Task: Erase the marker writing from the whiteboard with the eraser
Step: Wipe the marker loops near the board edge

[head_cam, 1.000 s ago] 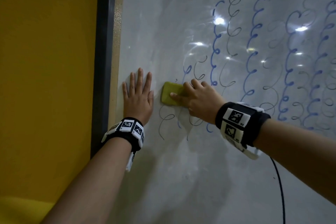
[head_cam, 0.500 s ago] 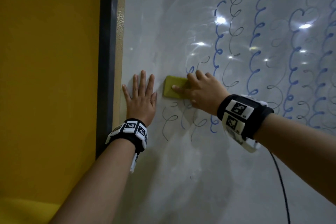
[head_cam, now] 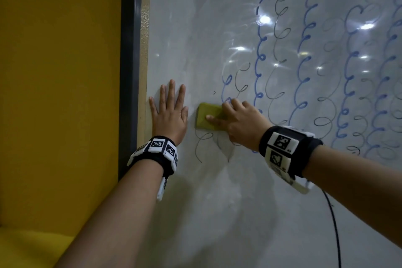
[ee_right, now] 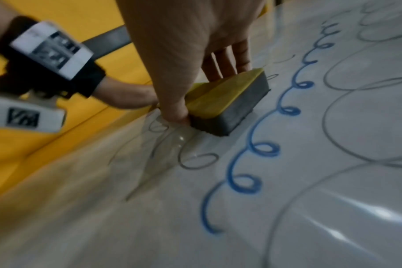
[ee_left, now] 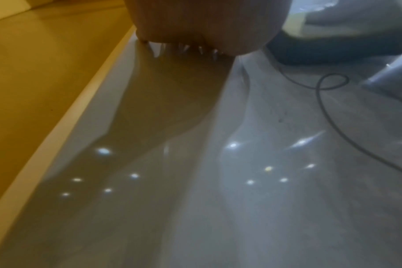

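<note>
One yellow-backed eraser (head_cam: 207, 118) with a dark felt pad is lying flat against the whiteboard (head_cam: 239, 213), near its left edge, where the right hand (head_cam: 238, 124) is gripping it, thumb and fingers (ee_right: 230, 59) curled over its long sides. It looks light and stiff-backed with a soft face, likely to glide on the glossy surface, so the side-edge hold seems sound. Looping marker writing (head_cam: 304, 56) is filling the board rightward, while the left hand (head_cam: 170, 113) is pressing flat, fingers straight.
</note>
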